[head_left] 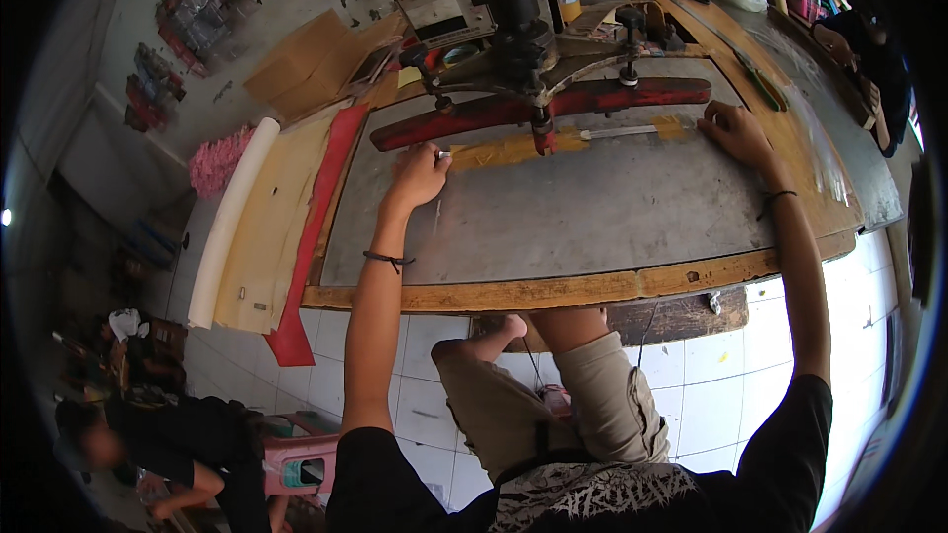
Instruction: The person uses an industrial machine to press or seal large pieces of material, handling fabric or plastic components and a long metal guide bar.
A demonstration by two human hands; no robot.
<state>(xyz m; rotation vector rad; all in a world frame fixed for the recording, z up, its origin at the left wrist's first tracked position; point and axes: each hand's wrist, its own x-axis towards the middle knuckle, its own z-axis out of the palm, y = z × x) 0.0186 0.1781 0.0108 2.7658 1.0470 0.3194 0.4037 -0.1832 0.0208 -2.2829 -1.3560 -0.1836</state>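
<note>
My left hand (422, 176) is closed in a pinch at the left end of a strip of yellow-brown tape (484, 153) on the metal tabletop (583, 222). A small whitish bit shows at its fingertips, too small to name. At the strip's right end my right hand (739, 135) has its fingers curled together, and whatever they hold is hidden. Between the hands hangs a press head with a long, worn red bar (632, 97), just beyond the tape. A narrow pale strip (632, 132) lies along the tape's right part.
A wooden edge (553, 292) frames the tabletop. To the left lie a white roll (237, 207), cream sheets (281, 207) and a red strip (321, 207). Cardboard (316, 54) sits beyond. Scissors (765, 89) with green handles lie at right. Another person (188, 454) sits lower left, near a pink stool (296, 459).
</note>
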